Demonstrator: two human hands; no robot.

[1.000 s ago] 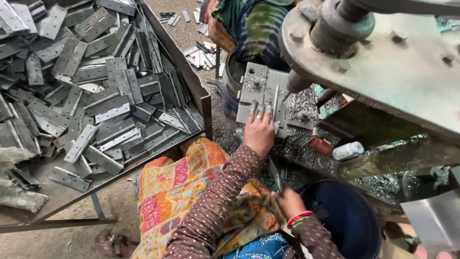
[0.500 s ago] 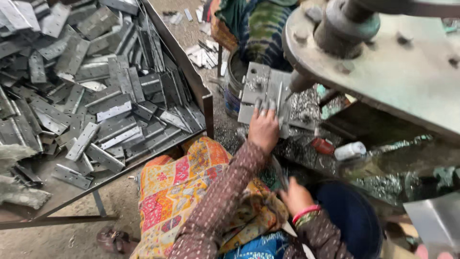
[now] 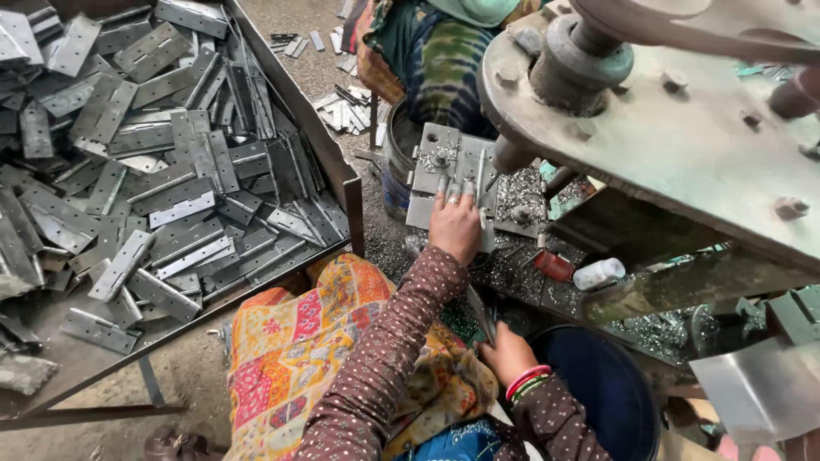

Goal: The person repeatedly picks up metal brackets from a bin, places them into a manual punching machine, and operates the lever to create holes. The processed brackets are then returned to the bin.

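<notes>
Fingers of left hand (image 3: 454, 224) spread flat on grey steel die plate (image 3: 444, 162) under round press ram (image 3: 512, 154). Right hand (image 3: 504, 352) closed round thin grey metal strips (image 3: 480, 314). Judgement: early stage; heaped grey steel hinge leaves (image 3: 171, 171) left of fingers unprocessed. Dark blue bucket (image 3: 598, 384) beside right fingers; metal swarf (image 3: 521, 192) crowds die.

A flat grey steel die plate (image 3: 444, 171) lies level on the press bed under the heavy round machine head, its top studded with bolts and scattered bright metal shavings. A thin grey metal strip (image 3: 480, 177) lies on its right part, running away from the viewer. The left hand (image 3: 455, 224) rests palm down on the plate's near edge, fingers spread forward. The right hand (image 3: 506, 352) grips a narrow grey metal hinge piece (image 3: 479, 312), tilted upward, low beside a dark blue bucket.
</notes>
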